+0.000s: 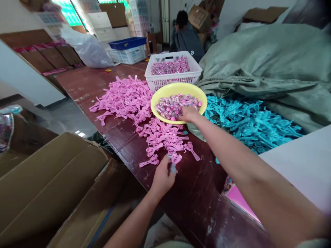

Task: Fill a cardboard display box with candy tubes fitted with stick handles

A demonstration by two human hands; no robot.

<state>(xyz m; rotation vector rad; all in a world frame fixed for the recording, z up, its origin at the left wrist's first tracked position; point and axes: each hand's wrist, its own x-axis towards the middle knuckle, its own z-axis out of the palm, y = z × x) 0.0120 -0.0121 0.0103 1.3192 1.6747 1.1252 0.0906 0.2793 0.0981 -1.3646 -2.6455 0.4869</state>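
Note:
My left hand (163, 176) is at the near end of a heap of pink plastic pieces (126, 98). Its thumb and index finger, with greyish wraps at the tips, close round one pink plastic piece (176, 158). Further off, my right hand (190, 114) reaches over the rim of a yellow bowl (165, 90). Small clear bottles with pink caps (172, 105) fill the bowl, and the right fingertips are hidden among them. Whether those fingers grip a bottle does not show.
Behind the bowl stands a white basket (173, 82) of similar bottles. Turquoise plastic pieces (248, 120) lie on green sheeting (263, 58) at the right. Cardboard boxes (51, 172) crowd the left of the dark red table (196, 193). A person (187, 38) sits at the back.

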